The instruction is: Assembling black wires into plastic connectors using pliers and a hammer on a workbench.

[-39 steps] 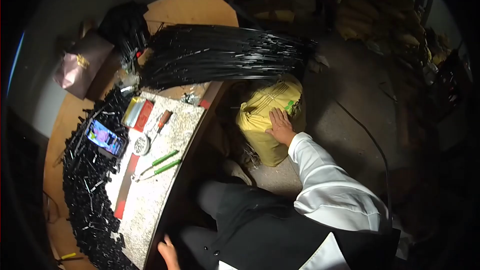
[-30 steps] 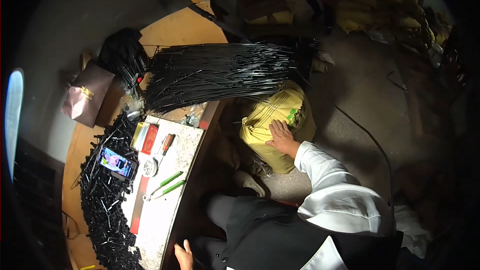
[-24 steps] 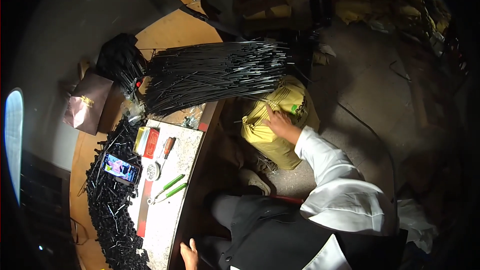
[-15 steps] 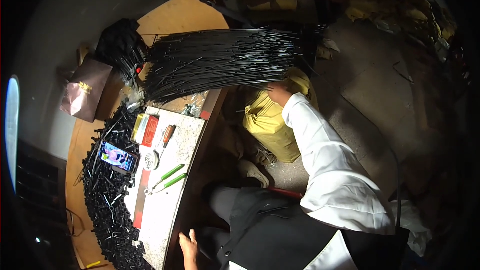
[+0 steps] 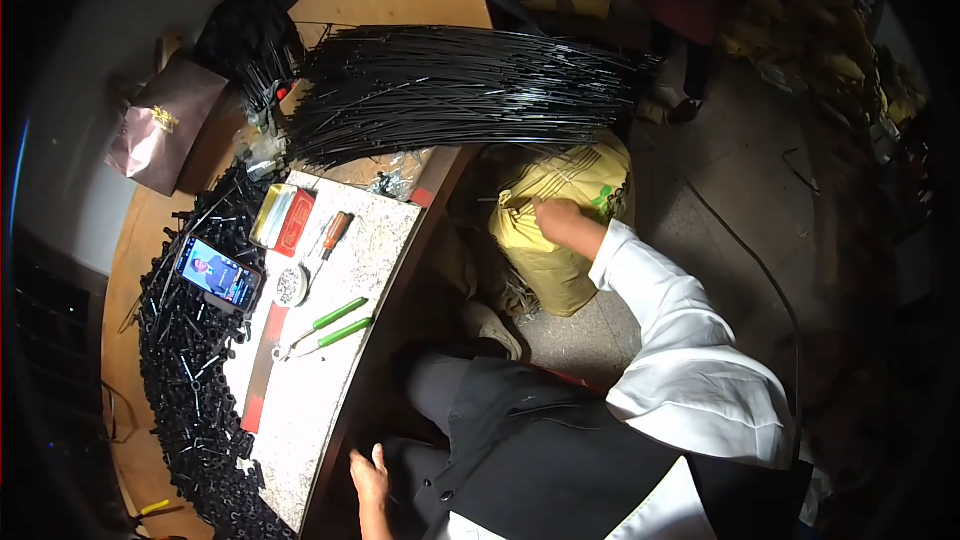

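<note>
My right hand (image 5: 560,220) is over the top of a tied yellow sack (image 5: 560,275) on the floor, beside the table. Its fingers are curled closed; what they hold, if anything, is hidden. Just beyond it, a wide bundle of long thin black rods (image 5: 450,90) lies on the table, its right ends reaching out over the sack. My left hand (image 5: 370,480) is low by the table's near edge, thumb and fingers apart, holding nothing. Nearest to it on the white board (image 5: 325,395) lie green-handled pliers (image 5: 335,325).
On the table sit a screwdriver (image 5: 336,233), a round dish of small pieces (image 5: 291,286), a red and yellow box (image 5: 284,220), a lit phone (image 5: 218,275) and a heap of small black parts (image 5: 195,380). A paper bag (image 5: 165,130) stands behind. Another person's legs (image 5: 690,60) show far right.
My right hand has come away from the rods' right ends and nearer, over the sack. My left hand stays low by the table. The view has shifted slightly, and another person's legs show more.
</note>
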The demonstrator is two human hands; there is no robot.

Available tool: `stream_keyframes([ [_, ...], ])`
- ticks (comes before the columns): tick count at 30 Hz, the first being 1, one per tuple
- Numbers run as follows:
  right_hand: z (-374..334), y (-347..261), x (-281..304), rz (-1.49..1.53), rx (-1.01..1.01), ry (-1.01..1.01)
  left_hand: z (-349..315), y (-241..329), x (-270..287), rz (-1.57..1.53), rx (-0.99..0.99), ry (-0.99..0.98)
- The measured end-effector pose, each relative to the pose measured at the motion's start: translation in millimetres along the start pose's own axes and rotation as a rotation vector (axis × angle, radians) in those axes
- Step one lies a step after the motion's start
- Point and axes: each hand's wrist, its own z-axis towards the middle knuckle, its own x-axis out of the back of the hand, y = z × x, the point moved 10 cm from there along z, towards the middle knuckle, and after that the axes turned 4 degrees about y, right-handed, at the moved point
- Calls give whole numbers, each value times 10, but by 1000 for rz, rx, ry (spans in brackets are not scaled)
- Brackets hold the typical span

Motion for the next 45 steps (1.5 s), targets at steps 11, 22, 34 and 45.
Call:
stream_keyframes([
  [11,-293,116,18,62,-16,222,-70,-125,-121,9,28,-14],
  [22,-182,-1076,416,-96,460,341,-162,-122,-287,31,-59,5],
  [34,366,-773,13,-351,369,280,-215,-164,-392,119,-79,-15],
  [45,-137,-441,320,-146,484,448,-246,-201,-366,114,-45,2],
])
